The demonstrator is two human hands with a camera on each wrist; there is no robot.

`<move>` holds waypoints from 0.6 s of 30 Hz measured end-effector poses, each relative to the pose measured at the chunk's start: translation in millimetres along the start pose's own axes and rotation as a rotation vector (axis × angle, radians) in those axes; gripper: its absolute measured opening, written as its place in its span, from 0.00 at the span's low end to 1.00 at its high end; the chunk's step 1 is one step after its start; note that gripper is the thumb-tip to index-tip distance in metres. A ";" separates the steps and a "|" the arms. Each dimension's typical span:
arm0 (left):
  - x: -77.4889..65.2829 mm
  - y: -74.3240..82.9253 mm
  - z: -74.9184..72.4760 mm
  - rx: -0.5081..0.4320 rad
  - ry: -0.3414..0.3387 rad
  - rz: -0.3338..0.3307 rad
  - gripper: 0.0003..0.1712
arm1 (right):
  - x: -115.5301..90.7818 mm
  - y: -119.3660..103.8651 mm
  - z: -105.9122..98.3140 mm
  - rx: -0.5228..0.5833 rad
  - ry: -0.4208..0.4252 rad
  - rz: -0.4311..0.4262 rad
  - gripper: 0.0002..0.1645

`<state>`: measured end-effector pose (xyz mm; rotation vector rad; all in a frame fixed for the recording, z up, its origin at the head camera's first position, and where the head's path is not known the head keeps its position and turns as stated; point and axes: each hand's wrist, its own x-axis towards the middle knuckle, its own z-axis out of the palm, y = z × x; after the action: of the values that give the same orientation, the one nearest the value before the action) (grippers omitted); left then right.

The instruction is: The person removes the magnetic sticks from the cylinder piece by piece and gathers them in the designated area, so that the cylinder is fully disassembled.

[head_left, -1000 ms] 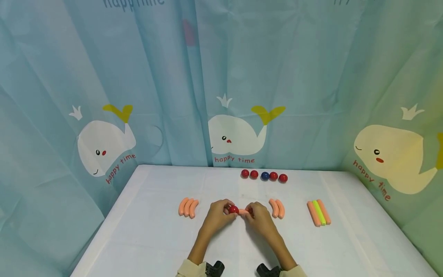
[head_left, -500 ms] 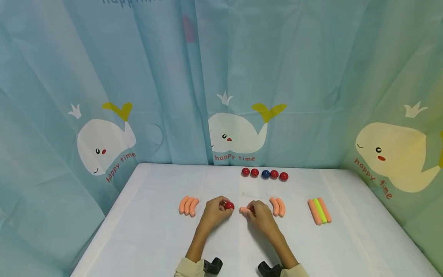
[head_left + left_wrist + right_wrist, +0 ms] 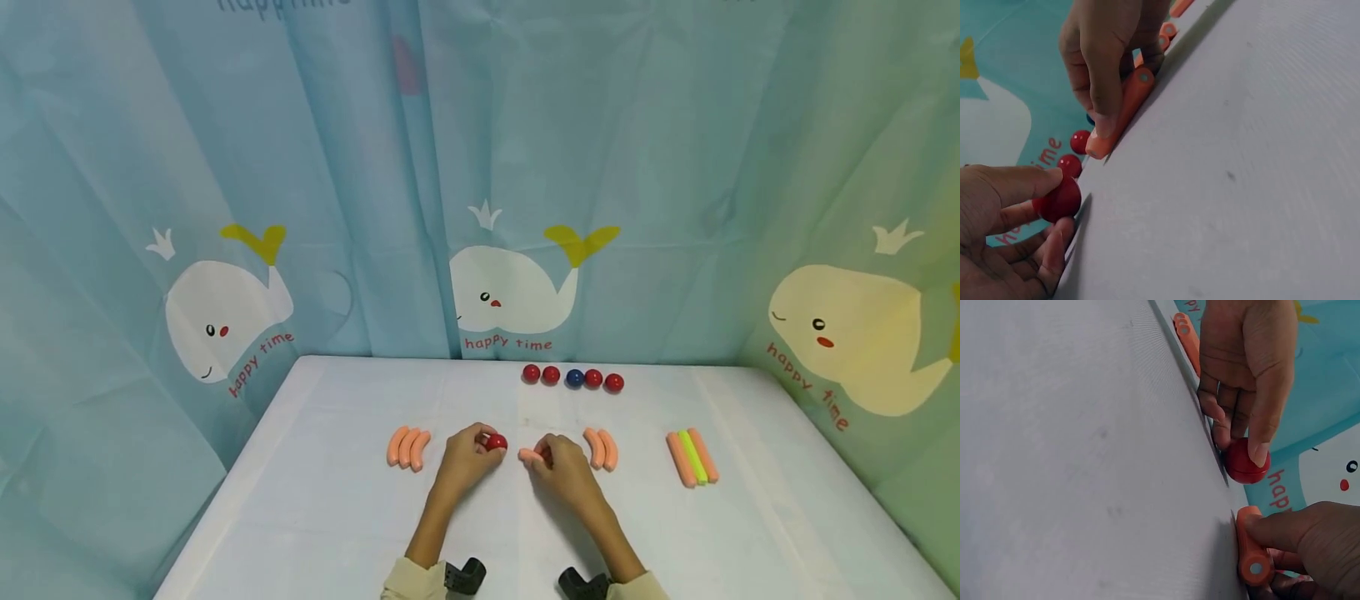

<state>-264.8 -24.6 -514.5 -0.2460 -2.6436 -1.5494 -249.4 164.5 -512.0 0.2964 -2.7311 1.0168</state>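
Observation:
My left hand (image 3: pixel 465 457) pinches a glossy red ball (image 3: pixel 496 442) between thumb and fingers, low over the white table. Across a small gap, my right hand (image 3: pixel 562 465) pinches a short, curved orange stick (image 3: pixel 530 456) by its right part. In the right wrist view a pale round inset shows in the near end of that orange stick (image 3: pixel 1251 547). The red ball (image 3: pixel 1060 200) and the stick (image 3: pixel 1121 112) are apart in the left wrist view too. Part of the stick is hidden by the right fingers.
Three curved orange sticks (image 3: pixel 409 448) lie left of the hands, and two more curved sticks (image 3: pixel 601 448) lie to the right. Farther right are straight orange and green sticks (image 3: pixel 692 457). Several red balls (image 3: pixel 551 375) and a blue ball (image 3: pixel 575 378) line the table's back edge.
One second ago the red ball and the curved stick were end to end. The left hand has since drawn the ball a little left, opening a gap. The right hand has hardly moved.

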 end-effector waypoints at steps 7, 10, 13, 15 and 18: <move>17.7 3.0 1.3 0.016 -0.002 -0.028 0.14 | -0.3 0.0 -0.3 0.010 0.007 -0.004 0.12; 33.1 4.3 4.0 0.033 -0.008 -0.028 0.14 | -1.0 -0.1 -1.7 0.020 0.005 0.000 0.11; 50.6 2.8 8.3 0.045 -0.016 -0.031 0.14 | -1.5 0.3 -2.2 0.031 0.001 0.007 0.11; 62.6 1.3 11.8 0.043 -0.010 -0.037 0.14 | -1.3 0.8 -1.9 0.030 0.001 0.008 0.11; 80.0 -1.3 18.5 0.023 0.019 -0.047 0.14 | -1.7 1.1 -1.2 0.029 0.005 0.000 0.11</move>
<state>-343.4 -0.8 -513.6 -0.1686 -2.6698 -1.5263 -247.9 166.3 -512.3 0.2988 -2.7142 1.0571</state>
